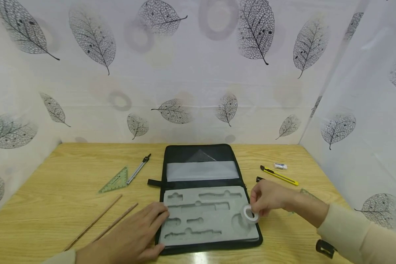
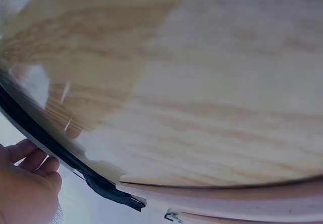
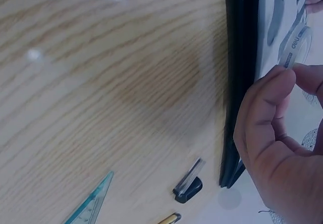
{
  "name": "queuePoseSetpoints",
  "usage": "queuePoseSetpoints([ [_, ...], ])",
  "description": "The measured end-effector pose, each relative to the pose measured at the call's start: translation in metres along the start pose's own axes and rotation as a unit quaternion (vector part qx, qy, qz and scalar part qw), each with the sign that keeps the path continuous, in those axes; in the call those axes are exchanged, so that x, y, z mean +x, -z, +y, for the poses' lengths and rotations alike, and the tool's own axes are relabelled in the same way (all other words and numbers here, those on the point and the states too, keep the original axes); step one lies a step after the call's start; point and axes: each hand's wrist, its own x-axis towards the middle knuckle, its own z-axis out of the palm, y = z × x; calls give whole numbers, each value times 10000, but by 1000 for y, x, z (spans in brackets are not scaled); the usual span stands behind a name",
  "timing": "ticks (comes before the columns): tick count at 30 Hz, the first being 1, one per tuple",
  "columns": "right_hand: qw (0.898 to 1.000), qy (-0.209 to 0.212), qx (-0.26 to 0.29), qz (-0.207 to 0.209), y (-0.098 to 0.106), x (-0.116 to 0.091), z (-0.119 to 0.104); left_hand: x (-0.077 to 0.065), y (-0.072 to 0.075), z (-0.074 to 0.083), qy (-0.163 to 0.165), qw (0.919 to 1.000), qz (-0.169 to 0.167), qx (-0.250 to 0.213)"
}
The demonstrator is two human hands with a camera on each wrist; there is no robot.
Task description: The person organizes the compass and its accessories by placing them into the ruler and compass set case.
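A black zip case (image 1: 210,250) lies unfolded on the table, its near half filled with a grey foam insert (image 1: 198,217) that has several shaped recesses. My right hand (image 1: 270,198) pinches a small white roll of tape (image 1: 250,214) between thumb and fingertips. The roll is tilted over the insert's right side, beside a round recess (image 1: 239,223). In the right wrist view, lettering shows on the tape roll (image 3: 295,46). My left hand (image 1: 132,231) rests against the case's left edge, fingers on the rim and thumb near the front corner.
Left of the case lie a green set square (image 1: 115,181), a compass (image 1: 139,169) and two thin wooden sticks (image 1: 94,222). To the right are a yellow utility knife (image 1: 280,176), an eraser (image 1: 280,166), a small black-and-clear item (image 3: 189,183) and a black object (image 1: 325,248) by my sleeve.
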Motion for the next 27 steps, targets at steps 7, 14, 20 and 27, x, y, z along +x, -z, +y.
queuePoseSetpoints([
  [7, 10000, 75, -3, 0, -12, -2, -5, 0, 2, 0, 64, 9999, -104, -13],
  [14, 10000, 52, -5, 21, -21, -3, -10, 0, 1, 0, 52, 9999, -119, -20],
  [20, 9999, -46, 84, 64, -23, -3, -10, 0, 2, 0, 68, 9998, -165, -42],
  [27, 9992, -144, -107, 365, -27, 0, -10, 0, 2, 1, 100, 9997, -236, -10],
])
